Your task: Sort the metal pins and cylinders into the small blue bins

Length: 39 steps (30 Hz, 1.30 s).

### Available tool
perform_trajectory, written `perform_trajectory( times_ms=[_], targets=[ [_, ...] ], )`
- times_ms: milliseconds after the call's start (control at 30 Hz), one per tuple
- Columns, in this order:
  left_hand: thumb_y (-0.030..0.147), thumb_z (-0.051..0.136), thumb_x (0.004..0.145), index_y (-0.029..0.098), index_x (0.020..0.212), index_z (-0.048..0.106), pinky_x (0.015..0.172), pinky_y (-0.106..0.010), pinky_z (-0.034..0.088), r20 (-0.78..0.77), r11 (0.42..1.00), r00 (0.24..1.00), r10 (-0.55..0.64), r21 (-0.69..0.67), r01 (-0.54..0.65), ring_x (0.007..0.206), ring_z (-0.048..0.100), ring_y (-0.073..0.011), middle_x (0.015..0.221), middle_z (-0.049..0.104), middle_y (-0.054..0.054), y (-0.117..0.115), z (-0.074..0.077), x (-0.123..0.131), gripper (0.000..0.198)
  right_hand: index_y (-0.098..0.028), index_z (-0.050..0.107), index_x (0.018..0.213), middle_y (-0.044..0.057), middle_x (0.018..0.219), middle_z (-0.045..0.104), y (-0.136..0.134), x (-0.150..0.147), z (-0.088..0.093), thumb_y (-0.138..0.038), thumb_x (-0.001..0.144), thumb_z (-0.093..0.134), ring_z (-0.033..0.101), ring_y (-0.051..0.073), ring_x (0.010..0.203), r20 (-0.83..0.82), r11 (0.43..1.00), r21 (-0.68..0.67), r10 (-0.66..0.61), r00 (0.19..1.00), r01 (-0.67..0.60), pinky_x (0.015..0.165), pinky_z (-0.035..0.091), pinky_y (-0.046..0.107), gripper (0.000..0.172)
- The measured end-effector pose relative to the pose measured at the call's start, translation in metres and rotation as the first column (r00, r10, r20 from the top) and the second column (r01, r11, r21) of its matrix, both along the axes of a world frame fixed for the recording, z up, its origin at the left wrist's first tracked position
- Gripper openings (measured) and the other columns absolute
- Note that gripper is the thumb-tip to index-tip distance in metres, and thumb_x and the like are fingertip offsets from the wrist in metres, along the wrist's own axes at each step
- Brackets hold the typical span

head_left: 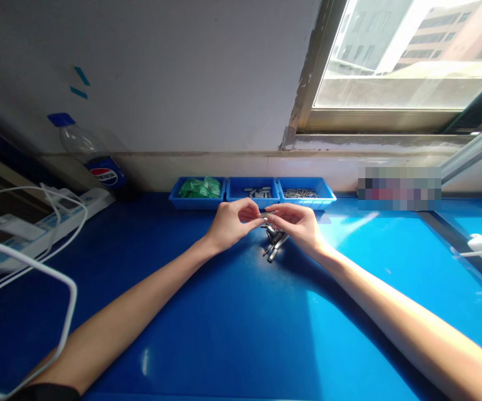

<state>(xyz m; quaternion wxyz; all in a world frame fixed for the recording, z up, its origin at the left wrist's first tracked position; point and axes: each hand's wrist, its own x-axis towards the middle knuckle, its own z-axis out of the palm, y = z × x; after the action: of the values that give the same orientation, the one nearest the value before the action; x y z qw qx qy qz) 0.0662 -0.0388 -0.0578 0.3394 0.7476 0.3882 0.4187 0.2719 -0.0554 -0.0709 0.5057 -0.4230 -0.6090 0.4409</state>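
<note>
One metal pin (266, 214): pinched at both ends, left hand (230, 223) and right hand (297, 224) fingertips closed on it, equally near.
Axis: roughly level, running hand to hand.
Position: just above pile of pins (274, 244) on worktop (241, 323).

Both bare arms stretch forward, forearms angling inward. The left hand (229, 224) and right hand (299, 224) meet fingertip to fingertip, thumbs and forefingers pinched, other fingers loosely curled.
</note>
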Motion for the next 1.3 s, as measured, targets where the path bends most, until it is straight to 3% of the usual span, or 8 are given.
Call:
perform_trajectory(
  times_ms=[100,167,267,500,733,900,1133,1300],
  targets=[
    [0.036,0.072,0.092,0.017,0.082,0.072,0.07,-0.026,0.054,-0.225,0.995,0.974,-0.017,0.093,0.038,0.07,0.069,-0.0152,0.077,0.074,-0.001,-0.004,0.011,-0.003,0.021,-0.019,0.081,0.104,0.004,0.077,0.077,0.012,-0.002,0.007,-0.044,0.081,0.082,0.07,0.019,0.069,0.033,0.995,0.042,-0.088,0.996,0.086,0.065,0.056,0.031,0.034],
    [0.032,0.071,0.092,0.017,0.087,0.074,0.07,-0.025,0.051,-0.405,0.966,0.893,-0.194,0.08,0.246,0.073,0.068,-0.0154,0.081,0.074,-0.002,-0.009,0.018,-0.003,0.016,-0.02,0.078,0.116,0.006,0.091,0.08,0.021,-0.004,0.012,-0.042,0.081,0.082,0.073,0.021,0.079,0.056,0.994,0.084,-0.08,0.995,0.075,0.071,0.059,0.033,0.041],
    [0.029,0.072,0.091,0.019,0.094,0.074,0.07,-0.026,0.049,-0.567,0.915,0.775,-0.28,0.087,0.394,0.083,0.068,-0.0184,0.094,0.074,-0.005,-0.018,0.02,0.001,0.011,-0.023,0.07,0.133,0.007,0.104,0.081,0.028,-0.005,0.018,-0.039,0.083,0.079,0.074,0.022,0.084,0.082,0.993,0.112,-0.049,0.995,0.039,0.075,0.06,0.035,0.053],
    [0.023,0.065,0.095,0.019,0.098,0.07,0.073,-0.029,0.05,-0.735,0.91,0.65,-0.194,0.113,0.399,0.092,0.07,-0.0221,0.107,0.073,-0.005,-0.023,0.016,0.006,0.006,-0.02,0.077,0.098,0.003,0.077,0.076,0.007,0.01,0.014,-0.036,0.084,0.073,0.065,0.016,0.063,0.011,0.986,-0.006,-0.168,0.986,0.168,0.063,0.053,0.03,0.021],
    [0.021,0.052,0.103,0.017,0.094,0.065,0.07,-0.029,0.05,-0.817,0.914,0.567,-0.108,0.142,0.38,0.088,0.069,-0.0214,0.103,0.071,-0.007,-0.022,0.015,0.005,0.017,-0.023,0.076,0.095,0.001,0.073,0.073,-0.009,0.02,-0.003,-0.034,0.083,0.074,0.06,0.015,0.06,-0.055,0.979,-0.012,-0.202,0.978,0.201,0.062,0.051,0.031,0.016],
    [0.021,0.057,0.103,0.017,0.097,0.062,0.075,-0.03,0.05,-0.785,0.938,0.608,-0.12,0.111,0.328,0.09,0.067,-0.0208,0.105,0.07,-0.007,-0.011,0.013,-0.003,0.008,-0.022,0.075,0.095,0.001,0.072,0.073,-0.01,0.02,-0.008,-0.035,0.083,0.073,0.056,0.015,0.056,-0.077,0.986,-0.031,-0.169,0.983,0.167,0.06,0.051,0.03,0.018],
    [0.024,0.061,0.101,0.02,0.1,0.062,0.074,-0.026,0.05,-0.481,0.964,0.862,-0.16,0.109,0.24,0.082,0.069,-0.0159,0.095,0.072,-0.001,0.002,0.004,-0.012,0.004,-0.021,0.075,0.099,0.001,0.07,0.072,-0.01,0.02,-0.009,-0.04,0.085,0.074,0.062,0.017,0.06,-0.027,0.994,-0.067,-0.087,0.996,0.085,0.061,0.051,0.03,0.023],
    [0.021,0.073,0.093,0.019,0.095,0.061,0.073,-0.022,0.051,-0.282,0.959,0.953,-0.11,0.222,0.176,0.077,0.068,-0.0124,0.086,0.069,0.002,0.0,-0.001,-0.008,0.012,-0.02,0.077,0.108,0.006,0.085,0.078,-0.013,0.019,-0.008,-0.044,0.084,0.08,0.063,0.016,0.061,0.034,0.992,-0.12,0.032,0.999,-0.027,0.052,0.045,0.028,0.034]
  ],
)
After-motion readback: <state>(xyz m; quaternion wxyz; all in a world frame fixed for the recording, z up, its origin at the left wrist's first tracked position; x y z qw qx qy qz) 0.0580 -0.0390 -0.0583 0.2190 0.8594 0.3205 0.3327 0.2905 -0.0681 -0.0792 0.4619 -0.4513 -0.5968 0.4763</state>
